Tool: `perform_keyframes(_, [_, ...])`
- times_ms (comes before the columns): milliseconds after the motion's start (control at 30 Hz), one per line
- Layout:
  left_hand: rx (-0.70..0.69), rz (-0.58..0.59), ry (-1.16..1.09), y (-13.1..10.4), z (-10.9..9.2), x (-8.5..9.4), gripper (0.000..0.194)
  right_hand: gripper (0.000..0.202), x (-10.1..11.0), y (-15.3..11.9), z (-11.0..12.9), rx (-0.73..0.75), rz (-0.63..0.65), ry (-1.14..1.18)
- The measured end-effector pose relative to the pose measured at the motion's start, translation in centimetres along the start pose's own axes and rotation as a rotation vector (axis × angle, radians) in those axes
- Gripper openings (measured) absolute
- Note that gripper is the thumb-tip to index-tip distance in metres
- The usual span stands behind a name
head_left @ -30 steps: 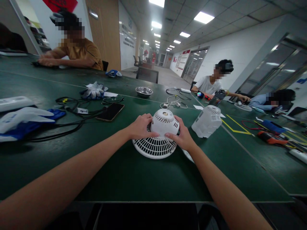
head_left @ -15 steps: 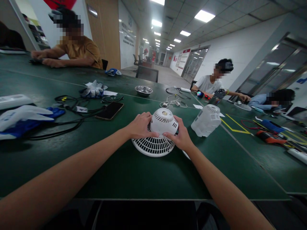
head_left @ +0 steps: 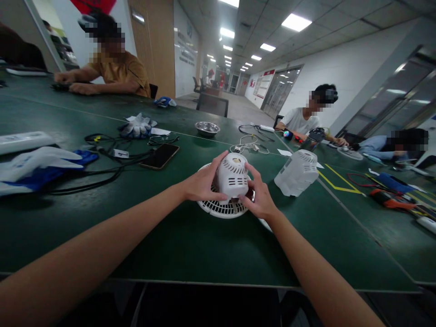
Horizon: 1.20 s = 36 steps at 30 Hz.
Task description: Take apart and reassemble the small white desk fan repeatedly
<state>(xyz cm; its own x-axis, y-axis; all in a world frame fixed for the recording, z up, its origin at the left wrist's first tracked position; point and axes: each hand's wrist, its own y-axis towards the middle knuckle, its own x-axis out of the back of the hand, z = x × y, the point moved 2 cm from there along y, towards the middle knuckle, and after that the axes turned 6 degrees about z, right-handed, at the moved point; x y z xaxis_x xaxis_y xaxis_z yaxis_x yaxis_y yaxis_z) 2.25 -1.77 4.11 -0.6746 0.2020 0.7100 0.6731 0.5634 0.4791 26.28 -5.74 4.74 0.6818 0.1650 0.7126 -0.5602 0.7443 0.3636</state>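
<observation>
Between my two hands is a white fan motor housing [head_left: 233, 178], rounded, with vent slots facing me and a round hole on top. My left hand [head_left: 206, 182] wraps its left side, thumb along the lower front. My right hand [head_left: 259, 193] grips the right side, thumb at the lower edge. Under the housing lies a round white fan grille [head_left: 221, 210], partly covered by the housing and my hands. Whether the two are joined, I cannot tell. A white curved piece [head_left: 265, 225] shows partly beneath my right forearm.
A white plastic fan base [head_left: 296, 173] stands to the right. Ahead are a metal bowl [head_left: 207, 128], a white cable [head_left: 250, 146] and a phone [head_left: 160, 156]. Gloves [head_left: 44, 165] and black cables [head_left: 98, 179] lie left. Co-workers sit across the table and at right.
The housing has turned in my hands, and its slotted side has swung from the right to the front. My hands have shifted their hold around it. The view has moved slightly.
</observation>
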Motion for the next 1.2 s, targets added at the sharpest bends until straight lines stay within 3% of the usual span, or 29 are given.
perform_keyframes(100, [-0.028,-0.028,0.021,0.0,-0.3,-0.4,0.136,0.091,-0.1,0.0,0.1,0.003,0.018,0.062])
perform_keyframes(267, [-0.087,-0.075,0.084,0.3,-1.1,-0.5,0.121,0.1,0.0,0.2,0.3,-0.017,0.018,0.074])
perform_keyframes(533, [-0.058,-0.037,0.07,0.4,-2.1,0.1,0.104,0.097,0.1,0.4,0.8,-0.069,0.044,0.078])
perform_keyframes(900, [-0.07,-0.035,0.064,0.3,-1.1,0.1,0.103,0.095,0.2,0.6,1.3,-0.07,0.086,0.017])
perform_keyframes(967, [-0.054,-0.047,0.106,0.3,-1.1,-0.1,0.106,0.098,0.0,0.7,1.2,-0.072,0.04,-0.04])
perform_keyframes(1133, [0.099,-0.138,0.215,0.5,-1.2,-0.7,0.099,0.1,0.0,1.0,0.6,-0.012,-0.214,-0.244])
perform_keyframes(1200, [0.12,-0.161,0.181,0.5,-1.3,-0.7,0.095,0.096,0.2,1.1,0.1,-0.02,-0.247,-0.242])
